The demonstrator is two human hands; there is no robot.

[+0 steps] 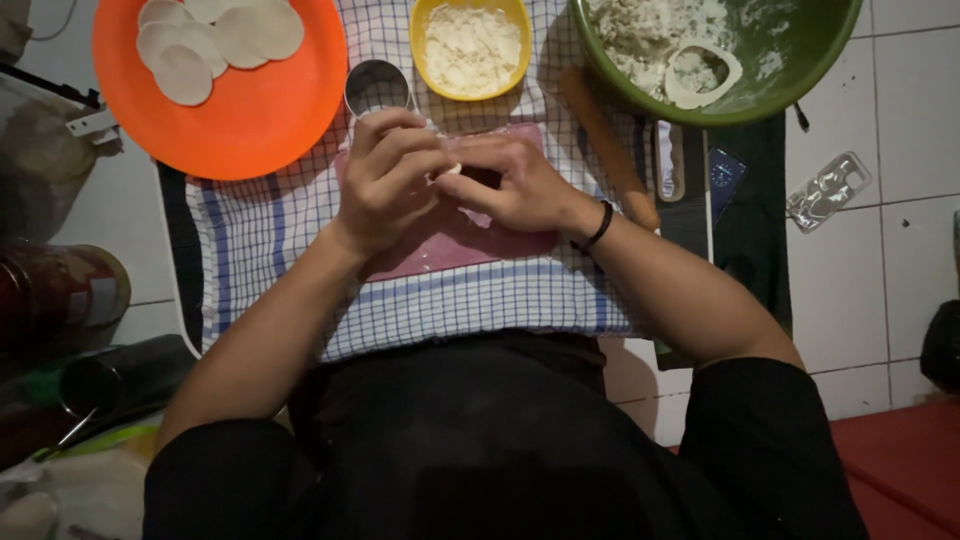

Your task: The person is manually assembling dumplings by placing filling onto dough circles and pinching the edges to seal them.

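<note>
Your 2 hands pinch dough over a pink mat.
Left hand (pixel 390 175) and right hand (pixel 520 180) fingers grasp 1 dough piece (pixel 447 172); mat (pixel 450 240) lies on checked cloth (pixel 260 230), white tiled floor (pixel 890 250).

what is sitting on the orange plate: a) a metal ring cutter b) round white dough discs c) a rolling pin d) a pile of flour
b: the orange plate holds a cluster of round white dough discs near its top edge, while the flour sits in the yellow dish, the rolling pin lies on the checked cloth and the metal cutter stands beside the plate.
</note>
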